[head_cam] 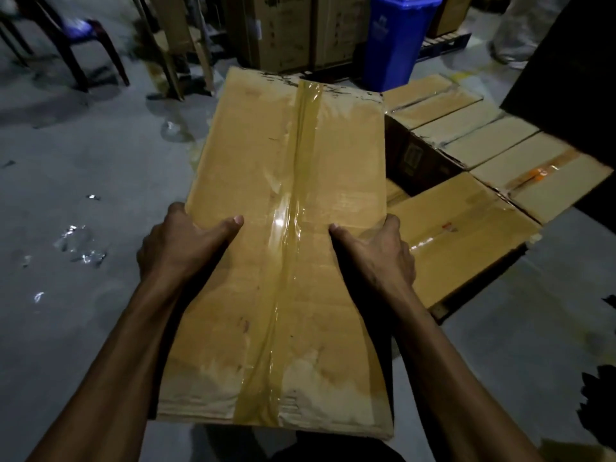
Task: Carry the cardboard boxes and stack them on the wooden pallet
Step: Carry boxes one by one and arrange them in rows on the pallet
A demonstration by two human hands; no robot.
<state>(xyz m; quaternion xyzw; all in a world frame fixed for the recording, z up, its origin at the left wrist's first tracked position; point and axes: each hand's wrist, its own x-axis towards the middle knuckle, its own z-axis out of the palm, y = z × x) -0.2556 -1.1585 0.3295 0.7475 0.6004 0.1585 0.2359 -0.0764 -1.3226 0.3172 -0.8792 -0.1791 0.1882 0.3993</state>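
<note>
- A long cardboard box [283, 248] is held up in front of the person, above the grey floor [83, 181], its top face toward the camera
- A strip of glossy brown tape [293, 228] runs lengthwise down the middle of that top face
- The left hand [180, 245] grips the box's left edge: the thumb lies flat on top pointing toward the tape, and the fingers curl down over the side, out of sight
- The right hand [380, 251] grips the right edge the same way, thumb on top, fingers wrapped over the side
- To the right, lower down, stacked boxes [473, 161] with taped tops lie side by side in rows; whether a pallet sits under them cannot be told
- A blue bin [396, 41] stands beyond the held box, beside tall brown cartons [286, 31]
- A dark chair [66, 38] stands at the far left
- Bits of crumpled clear plastic [80, 243] lie on the floor to the left of the arms
</note>
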